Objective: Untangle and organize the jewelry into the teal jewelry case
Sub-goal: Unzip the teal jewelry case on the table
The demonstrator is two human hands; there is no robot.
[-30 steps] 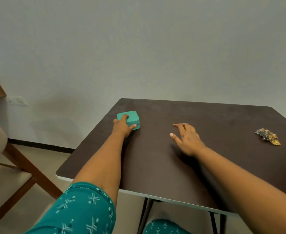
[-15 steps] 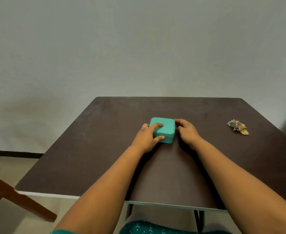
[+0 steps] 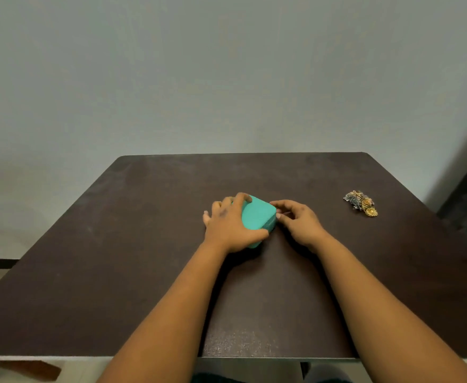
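A small teal jewelry case (image 3: 257,217) with rounded corners and a closed lid sits near the middle of the frame on a dark brown matte table (image 3: 116,258), turned so one corner points toward the lower part of the picture. The left hand (image 3: 228,225) lies over the case's left side: its fingers curl over the far edge of the lid and its thumb runs along the near edge, so the case is gripped between them. The right hand (image 3: 300,221) is just beside the case's right corner, with its fingers bent inward and the fingertips (image 3: 277,214) drawn together at the seam on that side. They seem to pinch something small there, though what exactly is too small to tell. Both bare forearms reach in from the bottom of the frame and converge on the case.

A tangled heap of gold and silver jewelry (image 3: 360,203) lies on the tabletop toward the right of the frame, well apart from the case and from both hands. A plain pale grey wall (image 3: 226,78) fills the upper half of the picture, and a piece of brown wood (image 3: 33,369) shows at the lower left below the table's edge.
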